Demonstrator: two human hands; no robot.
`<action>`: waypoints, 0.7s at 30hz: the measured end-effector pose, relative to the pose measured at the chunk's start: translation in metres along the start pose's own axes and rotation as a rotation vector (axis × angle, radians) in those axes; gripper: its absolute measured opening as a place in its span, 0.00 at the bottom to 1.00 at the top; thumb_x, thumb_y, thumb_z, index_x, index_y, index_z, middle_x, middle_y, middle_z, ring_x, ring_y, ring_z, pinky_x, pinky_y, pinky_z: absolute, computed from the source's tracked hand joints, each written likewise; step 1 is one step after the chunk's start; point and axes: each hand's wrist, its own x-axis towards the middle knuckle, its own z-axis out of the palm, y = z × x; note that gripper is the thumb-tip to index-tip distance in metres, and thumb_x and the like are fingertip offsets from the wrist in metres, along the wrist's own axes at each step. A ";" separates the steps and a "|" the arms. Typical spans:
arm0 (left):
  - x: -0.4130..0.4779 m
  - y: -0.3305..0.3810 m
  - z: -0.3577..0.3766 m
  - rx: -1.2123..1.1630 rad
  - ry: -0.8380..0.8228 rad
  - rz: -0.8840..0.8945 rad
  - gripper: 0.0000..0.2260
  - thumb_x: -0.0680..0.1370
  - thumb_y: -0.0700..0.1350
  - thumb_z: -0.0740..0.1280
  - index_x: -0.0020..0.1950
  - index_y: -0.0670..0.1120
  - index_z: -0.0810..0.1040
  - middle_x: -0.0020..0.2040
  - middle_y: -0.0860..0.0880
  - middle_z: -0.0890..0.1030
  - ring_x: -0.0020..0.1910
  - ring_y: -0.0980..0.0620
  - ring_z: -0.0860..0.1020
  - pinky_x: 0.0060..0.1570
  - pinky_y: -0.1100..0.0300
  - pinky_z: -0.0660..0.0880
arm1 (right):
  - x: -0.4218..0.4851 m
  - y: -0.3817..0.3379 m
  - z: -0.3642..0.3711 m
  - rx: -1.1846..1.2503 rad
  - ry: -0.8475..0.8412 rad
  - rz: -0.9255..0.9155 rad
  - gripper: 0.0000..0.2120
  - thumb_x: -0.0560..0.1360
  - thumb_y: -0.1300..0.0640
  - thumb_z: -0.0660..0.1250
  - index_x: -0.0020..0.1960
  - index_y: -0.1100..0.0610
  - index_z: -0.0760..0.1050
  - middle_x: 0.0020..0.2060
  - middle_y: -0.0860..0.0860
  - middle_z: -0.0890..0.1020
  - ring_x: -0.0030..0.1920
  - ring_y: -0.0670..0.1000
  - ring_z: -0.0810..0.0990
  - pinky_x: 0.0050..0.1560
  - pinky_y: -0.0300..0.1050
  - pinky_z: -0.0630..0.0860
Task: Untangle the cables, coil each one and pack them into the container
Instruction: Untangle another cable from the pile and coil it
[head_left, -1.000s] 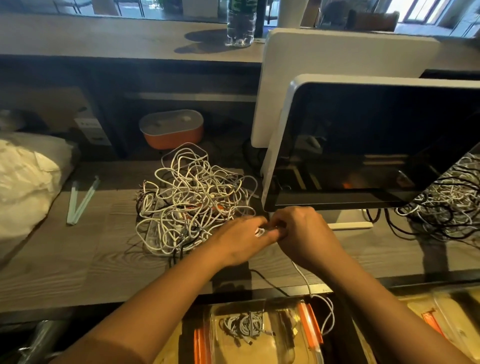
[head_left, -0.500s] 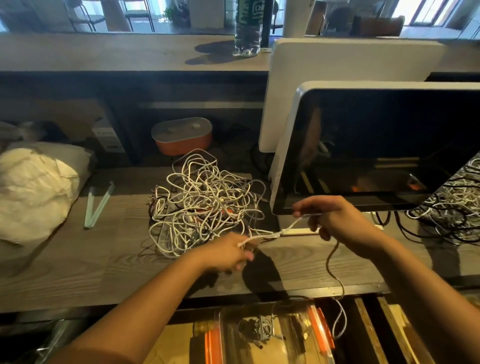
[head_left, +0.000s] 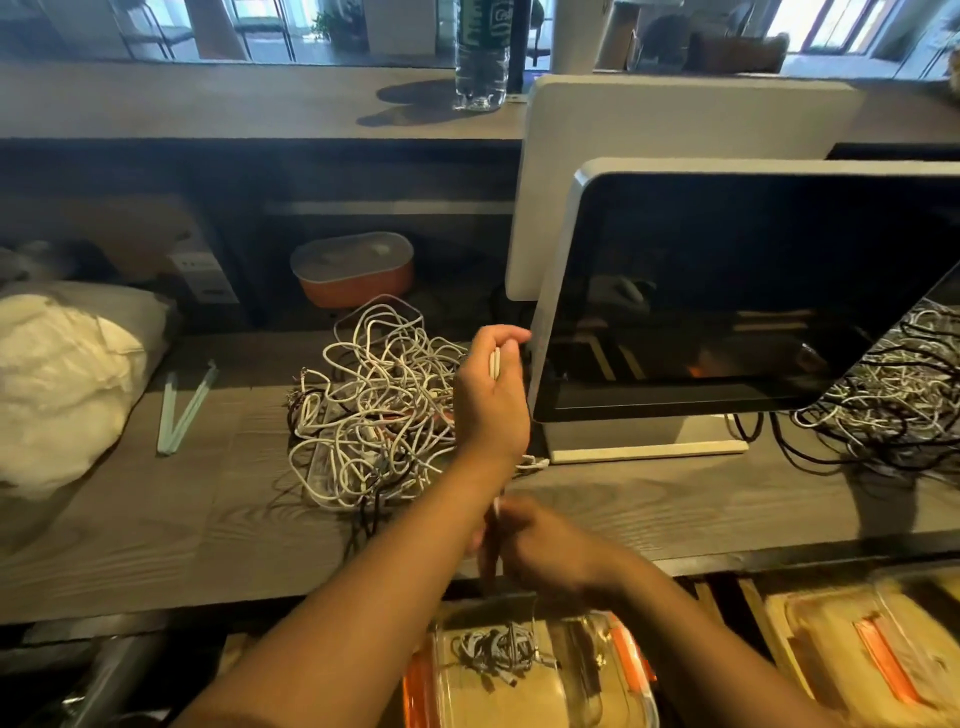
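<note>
The left hand (head_left: 491, 400) is raised above the wood-grain bench (head_left: 156, 519), fingers curled, pinching a thin white cable (head_left: 496, 366) near the top of the fist. It hangs just beside the rounded left edge of the dark, silver-framed monitor (head_left: 727, 291), with only a narrow gap between knuckles and frame. The right hand (head_left: 550, 556) sits lower, near the bench's front edge. It is blurred, but its fingers look closed around the same cable, which runs up behind the left wrist.

Just left of the raised hand lies the tangled heap of white and dark cables (head_left: 374, 410), touching the left forearm's outer side. Bare bench opens out in front of the heap and to its left as far as two pale green sticks (head_left: 182, 410) lying in a V. Beyond those, a crumpled white cloth bundle (head_left: 57, 384) fills the left end.

Below the front edge, under the right wrist, stands a clear plastic container with orange clasps (head_left: 571, 691), lid off, with one coiled grey cable (head_left: 493, 649) inside near its back wall and room around it.

On the right, a second tangle of black and white cables (head_left: 893, 410) crowds the bench under the monitor's corner. An orange tub with a grey lid (head_left: 353, 270) stands at the back, behind the heap.
</note>
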 end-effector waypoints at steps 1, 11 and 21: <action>0.005 -0.010 -0.004 0.186 0.036 0.135 0.09 0.81 0.38 0.57 0.48 0.46 0.76 0.38 0.53 0.76 0.33 0.58 0.71 0.31 0.71 0.66 | -0.003 -0.002 0.001 -0.010 -0.029 0.003 0.13 0.76 0.71 0.55 0.54 0.57 0.70 0.43 0.52 0.76 0.39 0.44 0.75 0.34 0.32 0.71; 0.022 -0.039 -0.052 1.069 -0.481 0.171 0.21 0.79 0.60 0.55 0.59 0.47 0.75 0.53 0.46 0.78 0.51 0.48 0.76 0.45 0.57 0.69 | -0.047 -0.015 -0.046 -0.359 0.182 -0.089 0.06 0.77 0.53 0.63 0.51 0.51 0.78 0.45 0.51 0.81 0.46 0.49 0.78 0.50 0.47 0.76; -0.008 -0.035 -0.058 0.997 -0.911 0.017 0.24 0.73 0.57 0.68 0.67 0.53 0.71 0.63 0.51 0.75 0.60 0.50 0.73 0.55 0.56 0.71 | -0.040 -0.008 -0.069 -0.275 0.574 -0.116 0.04 0.75 0.54 0.66 0.44 0.46 0.78 0.39 0.49 0.81 0.42 0.49 0.78 0.43 0.47 0.75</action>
